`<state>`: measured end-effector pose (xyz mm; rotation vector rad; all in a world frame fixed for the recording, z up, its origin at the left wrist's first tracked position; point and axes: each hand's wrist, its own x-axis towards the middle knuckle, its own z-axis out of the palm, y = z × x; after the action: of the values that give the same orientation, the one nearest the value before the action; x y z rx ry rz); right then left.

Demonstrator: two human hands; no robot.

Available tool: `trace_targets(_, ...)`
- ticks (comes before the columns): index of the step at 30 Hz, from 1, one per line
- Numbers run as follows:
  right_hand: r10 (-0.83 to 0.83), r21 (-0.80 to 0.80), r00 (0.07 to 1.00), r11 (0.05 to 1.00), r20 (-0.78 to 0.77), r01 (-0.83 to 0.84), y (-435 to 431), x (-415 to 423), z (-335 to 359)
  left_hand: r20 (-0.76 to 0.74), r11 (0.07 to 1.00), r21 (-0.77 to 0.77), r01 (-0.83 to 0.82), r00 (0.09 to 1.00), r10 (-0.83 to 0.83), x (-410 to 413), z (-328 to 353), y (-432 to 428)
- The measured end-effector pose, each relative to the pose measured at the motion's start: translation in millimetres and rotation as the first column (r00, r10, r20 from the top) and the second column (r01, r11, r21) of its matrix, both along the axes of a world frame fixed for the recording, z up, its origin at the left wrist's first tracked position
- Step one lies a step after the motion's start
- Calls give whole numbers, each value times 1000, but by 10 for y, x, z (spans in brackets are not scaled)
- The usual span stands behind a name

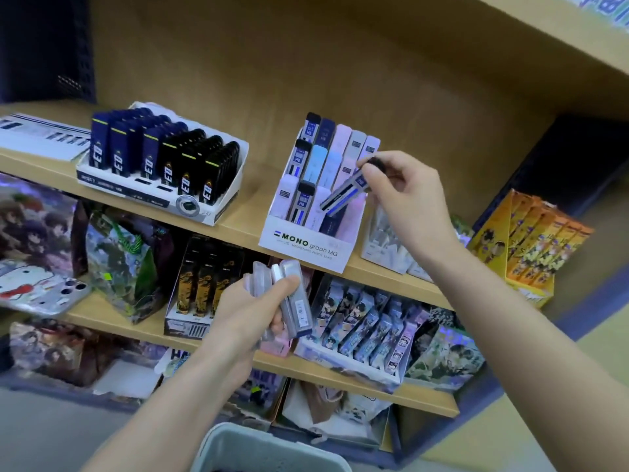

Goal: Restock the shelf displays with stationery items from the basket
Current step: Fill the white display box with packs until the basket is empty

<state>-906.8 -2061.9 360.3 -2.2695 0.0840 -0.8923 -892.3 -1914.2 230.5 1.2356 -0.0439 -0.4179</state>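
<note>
A white MONO display box stands on the upper wooden shelf, holding rows of slim lead cases in pastel and dark colours. My right hand pinches one lead case by its dark cap, tilted with its lower end over the box's front right slot. My left hand grips a bundle of several lead cases below the shelf edge, in front of the lower shelf. The grey basket shows at the bottom edge, between my forearms.
A tray of navy and black cases sits left on the same shelf. White packs and an orange cartoon box stand to the right. Lower shelves hold printed character boxes and bags. A shelf board hangs overhead.
</note>
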Motion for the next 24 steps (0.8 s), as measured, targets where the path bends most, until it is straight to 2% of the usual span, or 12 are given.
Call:
trace_targets(3,17,-74,1000,997,-10,-18,105,258,-63,-11,999,-13,-40,999,40,80,2,78)
trace_targets(7,-5,-260,996,965,-93,-19,141,462,-173,-18,997,-38,-71,997,70,170,3,187)
trace_targets(10,3,-304,996,952,-92,-31,166,518,-162,-26,995,-59,-79,997,78,207,12,255)
trace_targets(15,-2,-241,994,970,-108,-24,167,570,-110,-26,993,-77,-85,996,83,261,-3,325)
trace_targets(24,-75,-446,983,895,-167,-7,98,509,-128,-38,994,-83,-78,996,75,270,0,387)
